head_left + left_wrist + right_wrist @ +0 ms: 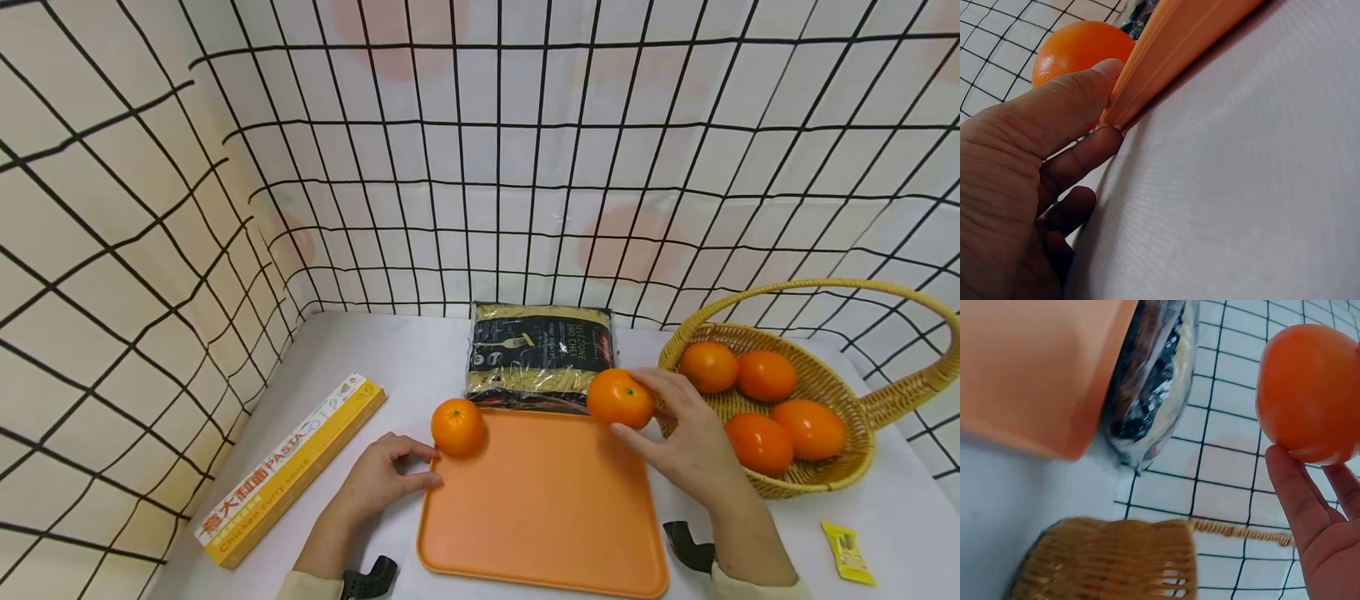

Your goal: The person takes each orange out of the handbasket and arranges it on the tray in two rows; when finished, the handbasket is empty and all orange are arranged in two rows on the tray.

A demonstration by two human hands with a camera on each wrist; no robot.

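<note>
My right hand holds an orange between thumb and fingers, raised over the far right corner of the orange tray. In the right wrist view the smooth orange sits at the fingertips. At the tray's left edge, my left hand pinches the rim; the left wrist view has the thumb on top and a finger below. A second orange lies in the far left corner of the tray, just beyond the left fingers.
On the right stands a wicker basket with several orange fruits and a tall handle. A pasta bag lies behind the tray, a long pasta box to the left. A yellow packet lies front right. Black wire grid encloses the table.
</note>
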